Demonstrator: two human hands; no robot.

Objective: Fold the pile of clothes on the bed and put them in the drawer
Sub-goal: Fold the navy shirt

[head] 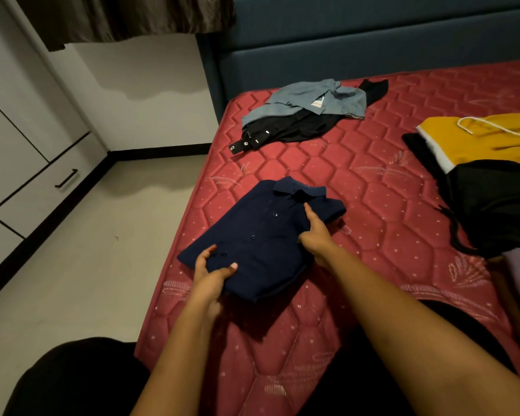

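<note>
Here we are at the bed (373, 187), red quilted mattress, and the navy polo shirt (261, 235) lies folded into a neat rectangle near the mattress's left edge, collar pointing towards the headboard (373, 40), buttons facing up. Both hands are on it. The left hand (210, 274) grips the near corner, thumb pressed on top of the fabric, the fingers curled round the edge. The right hand (315, 235) holds the right side just below the folded sleeve, one finger stretched up along the cloth; how far the others reach under the fold I cannot tell.

Further up the bed, well apart from the shirt, sits a loose heap of grey-blue and black clothes (300, 115), unfolded. Over on the right edge lies a yellow garment (487, 142) with a white cord on it, and just beside that a crumpled black garment (493, 205).

Off to the left, across the pale floor (87, 265), a white drawer (42, 190) with a black handle is closed.
</note>
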